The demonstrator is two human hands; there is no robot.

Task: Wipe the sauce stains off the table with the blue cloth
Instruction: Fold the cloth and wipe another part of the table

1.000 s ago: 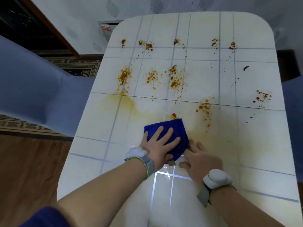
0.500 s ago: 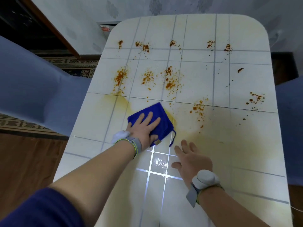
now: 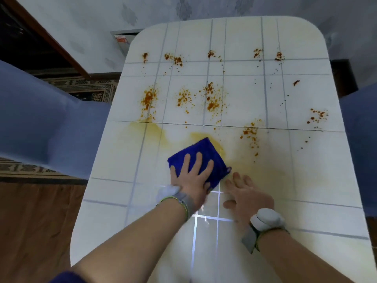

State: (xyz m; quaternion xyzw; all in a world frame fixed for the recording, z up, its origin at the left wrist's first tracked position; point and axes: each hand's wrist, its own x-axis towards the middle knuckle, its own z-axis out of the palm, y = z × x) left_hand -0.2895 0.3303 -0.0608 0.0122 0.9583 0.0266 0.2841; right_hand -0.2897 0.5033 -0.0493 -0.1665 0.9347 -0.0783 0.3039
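At my left a chair [image 3: 40,123] stood against the desk [image 3: 114,160]. My left hand [image 3: 191,178] lay flat on the cloth [image 3: 206,150], fingers [image 3: 199,160] straight and spread, pressing it down rather than gripping it. The cloth sat folded near the desk's middle, a little toward my side, one corner pointing away from me, in a pale yellow smear [image 3: 155,129]. Just right of it my right hand [image 3: 246,193] rested flat on the bare desk, holding nothing, its fingertips almost at the cloth's right corner. The stains [image 3: 212,99] lay beyond the cloth: a row straight ahead across the seam, another near the far edge, and the nearest cluster [image 3: 251,135] ahead and to the right. I judged the near part wiped but smeared. The next push looked to be forward and rightward, with the left hand, since it was the one on the cloth.
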